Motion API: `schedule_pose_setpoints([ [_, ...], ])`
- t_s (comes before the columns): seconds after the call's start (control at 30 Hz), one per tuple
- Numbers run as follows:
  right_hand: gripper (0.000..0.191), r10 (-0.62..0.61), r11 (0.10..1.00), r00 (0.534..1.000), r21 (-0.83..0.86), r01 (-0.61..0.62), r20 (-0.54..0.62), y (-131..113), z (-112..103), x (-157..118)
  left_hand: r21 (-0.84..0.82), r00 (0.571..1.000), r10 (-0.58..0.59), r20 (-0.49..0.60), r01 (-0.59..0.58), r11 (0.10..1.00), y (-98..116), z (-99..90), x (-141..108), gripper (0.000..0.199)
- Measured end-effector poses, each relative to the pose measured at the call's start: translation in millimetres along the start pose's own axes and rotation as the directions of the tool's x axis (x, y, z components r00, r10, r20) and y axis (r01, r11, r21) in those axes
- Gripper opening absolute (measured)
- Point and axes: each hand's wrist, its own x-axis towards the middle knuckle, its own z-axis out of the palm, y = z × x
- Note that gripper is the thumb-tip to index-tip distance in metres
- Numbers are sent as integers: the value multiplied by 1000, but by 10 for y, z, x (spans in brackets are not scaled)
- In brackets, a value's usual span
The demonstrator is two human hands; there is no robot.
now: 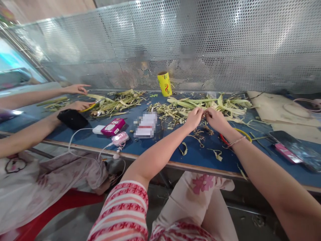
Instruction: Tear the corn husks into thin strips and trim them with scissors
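My left hand point(194, 119) and my right hand point(216, 121) meet over the blue table, fingertips pinched closed together. Something small and brownish sits between them, too hidden to name. Just behind my hands lies a heap of pale green leafy stalks point(220, 103). To the left of them spreads a pile of short chopped plant pieces point(170, 112). Brown, stringy scraps point(199, 135) are scattered below my fingers. Under my right wrist shows a red and yellow loop point(244, 133), partly covered by the arm.
A yellow printed tube point(165, 83) stands by the perforated metal panel point(120, 47). On the left are a purple box point(113, 127), a pink charging device point(120, 138) with cables, and a co-worker's hands point(77, 105) near more stalks. Phones point(296, 150) and brown paper point(278, 107) lie right.
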Motion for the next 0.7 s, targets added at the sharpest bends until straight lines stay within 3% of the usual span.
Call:
schedule_pose_setpoints([
  [0.7,20,17,993,999,-116,-12,44,39,0,9,258,996,-6,86,-16,966,114,-55,-84,21],
])
